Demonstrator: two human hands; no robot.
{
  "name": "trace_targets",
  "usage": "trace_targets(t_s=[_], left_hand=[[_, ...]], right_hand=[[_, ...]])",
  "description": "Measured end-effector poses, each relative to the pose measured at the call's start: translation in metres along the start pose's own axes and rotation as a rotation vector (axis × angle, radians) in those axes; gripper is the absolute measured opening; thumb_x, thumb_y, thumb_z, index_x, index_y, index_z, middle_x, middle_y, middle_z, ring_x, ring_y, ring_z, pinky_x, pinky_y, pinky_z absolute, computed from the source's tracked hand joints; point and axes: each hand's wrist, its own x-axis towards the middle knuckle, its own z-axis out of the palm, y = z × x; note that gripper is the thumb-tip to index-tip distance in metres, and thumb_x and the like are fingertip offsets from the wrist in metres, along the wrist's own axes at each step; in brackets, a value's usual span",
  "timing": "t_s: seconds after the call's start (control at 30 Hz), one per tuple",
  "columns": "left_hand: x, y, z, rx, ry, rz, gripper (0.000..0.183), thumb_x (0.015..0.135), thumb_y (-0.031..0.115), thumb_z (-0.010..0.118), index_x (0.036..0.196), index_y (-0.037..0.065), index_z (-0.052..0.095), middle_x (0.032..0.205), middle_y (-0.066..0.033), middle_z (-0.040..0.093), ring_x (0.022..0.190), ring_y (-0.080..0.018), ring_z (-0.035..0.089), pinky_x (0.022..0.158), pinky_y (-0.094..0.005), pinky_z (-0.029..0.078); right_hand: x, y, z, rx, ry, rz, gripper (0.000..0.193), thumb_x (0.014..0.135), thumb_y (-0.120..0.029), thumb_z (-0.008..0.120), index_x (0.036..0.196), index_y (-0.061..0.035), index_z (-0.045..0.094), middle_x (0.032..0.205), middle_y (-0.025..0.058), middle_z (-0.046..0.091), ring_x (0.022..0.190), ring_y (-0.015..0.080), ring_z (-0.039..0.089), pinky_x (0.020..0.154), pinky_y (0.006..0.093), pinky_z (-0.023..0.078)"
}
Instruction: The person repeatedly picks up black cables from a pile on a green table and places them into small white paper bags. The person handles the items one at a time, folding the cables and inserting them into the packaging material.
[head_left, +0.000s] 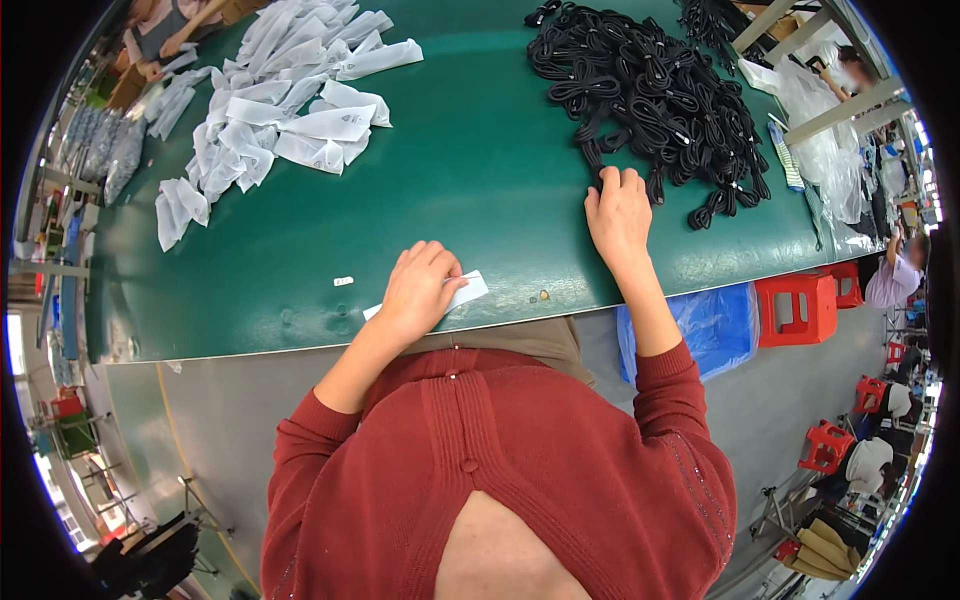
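My left hand point(415, 290) rests near the table's front edge, its fingers curled over a flat white plastic sleeve point(468, 289) that shows on both sides of the hand. At the near left corner of a heap of coiled black cables point(650, 90), my right hand point(621, 218) has its fingers closed on a black cable bundle point(592, 158). The fingertips partly hide where it is gripped. Far left on the green table point(470, 150) lies a loose pile of white translucent sleeves point(300, 110), which look filled.
A small white label point(343, 281) lies left of my left hand. Clear plastic bags point(825, 140) hang past the table's right end. Below the front edge stand a blue-lined bin point(712, 330) and a red stool point(797, 310). Another person's arm point(185, 32) shows at the far left.
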Motion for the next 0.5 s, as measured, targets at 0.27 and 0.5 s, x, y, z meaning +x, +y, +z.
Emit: trace_targets(t_s=[0.27,0.5], left_hand=[[-0.005,-0.005,0.006,-0.143,0.132,0.064,0.018,0.082,0.005,0.071,0.088,0.003,0.054,0.085,-0.0114,0.062,0.077,-0.0301,0.060,0.070,-0.0375,0.048],[-0.005,-0.009,-0.002,-0.598,0.092,-0.172,0.018,0.083,0.004,0.072,0.090,0.003,0.056,0.082,-0.0054,0.061,0.077,-0.0159,0.059,0.074,-0.0296,0.049]], right_hand=[[-0.038,-0.084,-0.032,0.913,-0.451,-0.080,0.025,0.081,-0.023,0.077,0.091,-0.0028,0.067,0.088,0.0114,0.062,0.070,0.0229,0.061,0.065,0.0343,0.050],[-0.043,-0.100,-0.024,0.901,-0.567,-0.064,0.020,0.085,-0.017,0.073,0.081,0.0008,0.064,0.078,0.0110,0.061,0.065,0.0226,0.058,0.060,0.0351,0.047]])
